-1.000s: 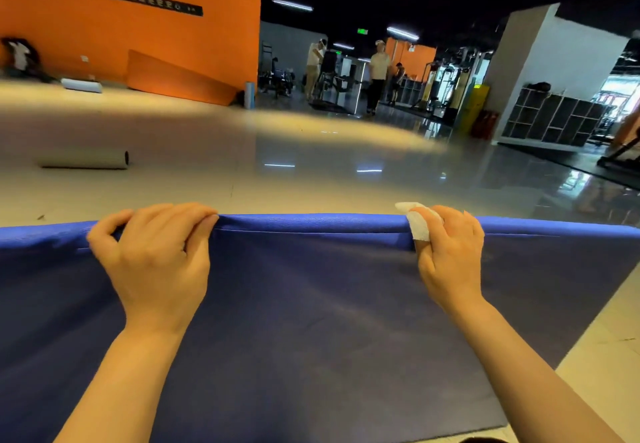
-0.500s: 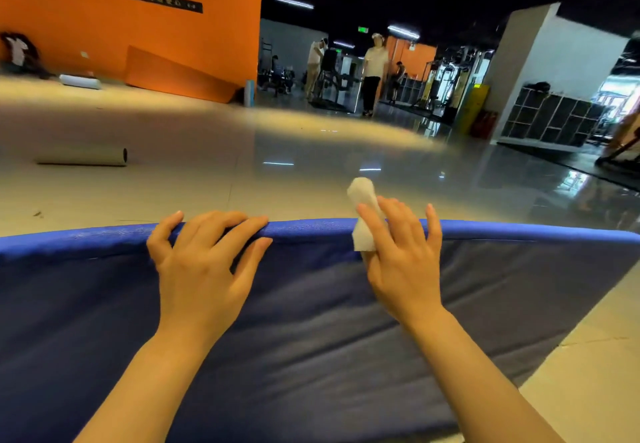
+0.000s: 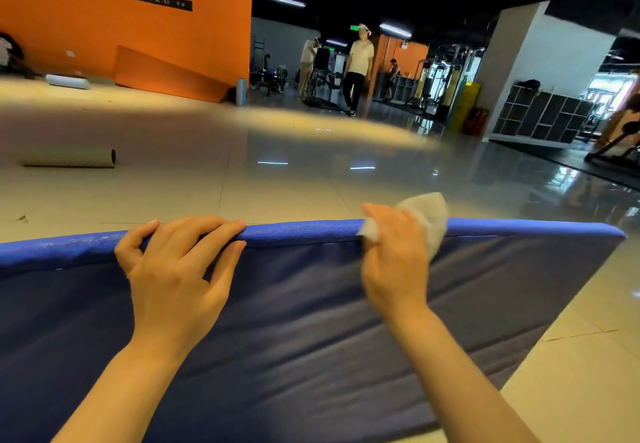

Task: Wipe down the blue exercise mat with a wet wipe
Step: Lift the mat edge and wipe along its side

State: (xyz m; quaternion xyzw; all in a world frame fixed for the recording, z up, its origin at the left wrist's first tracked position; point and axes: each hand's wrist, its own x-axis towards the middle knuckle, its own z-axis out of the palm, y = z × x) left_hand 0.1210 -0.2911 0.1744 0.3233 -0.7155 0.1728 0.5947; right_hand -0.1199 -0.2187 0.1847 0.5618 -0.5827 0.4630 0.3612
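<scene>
Blue exercise mat (image 3: pixel 311 321) fills the near half of the view, tipped up w/ its far long edge raised off the tiled floor (image 3: pixel 207 193); the near face slopes down toward the person and shows long soft creases. Judging by those wrinkles, the cover is a smooth vinyl-type skin over foam: prob. light for its size, thick enough to hold shape along the edge, but floppy over the full span, so it likely sags or folds if held at one point only. Skin looks slick, more so once wet. Best hold looks to be the top edge band, two hands spread apart, fingers hooked over.

Left hand (image 3: pixel 173 269) does that: fingers draped over the top edge, thumb on the near side, gripping the mat. Right hand (image 3: pixel 391 262) sits at the same edge further right, pinching a crumpled white wet wipe (image 3: pixel 426 214) against the edge band; part of the wipe sticks up past the fingers.

Beyond, on the floor at left, a rolled grey mat (image 3: pixel 69 158). Farther back, an orange wall (image 3: pixel 138 27), cubby shelves (image 3: pixel 540 113) at right, and a walking person (image 3: pixel 358 68).
</scene>
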